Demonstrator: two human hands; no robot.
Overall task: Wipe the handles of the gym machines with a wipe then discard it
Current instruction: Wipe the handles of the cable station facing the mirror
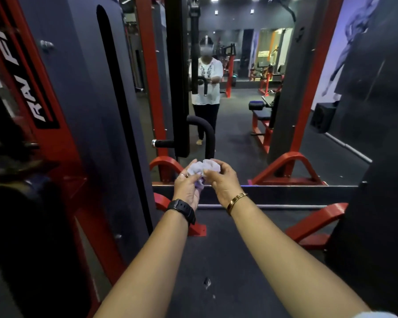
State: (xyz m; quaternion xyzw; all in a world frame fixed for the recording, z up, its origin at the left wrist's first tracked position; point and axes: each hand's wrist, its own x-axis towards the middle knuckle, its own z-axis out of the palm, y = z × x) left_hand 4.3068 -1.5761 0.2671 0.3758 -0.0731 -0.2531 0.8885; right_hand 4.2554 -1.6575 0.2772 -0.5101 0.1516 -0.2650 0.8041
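1. Wipe [202,168], a crumpled pale wad, is held between both hands at the centre of the view, raised in front of the body above the dark floor [228,253].
2. The left hand [186,188], with a black watch [183,208] on its wrist, is closed around the lower part of the wad. The right hand [223,179], with a gold bracelet [236,200], pinches the upper edge.
3. The black padded handle [201,129] of a machine is seen straight beyond and above the wipe, near it; no contact is shown.
4. Its arch is bent over into an upright leg that ends just above the wad, slightly to the right hand's side.
5. A short grip [165,143] with a metal cap is set sideways, pointing left, on the left hand's side.
6. A forward, upward reach is judged to be needed next, with the wipe carried along the upright leg; the right hand is judged the nearer.
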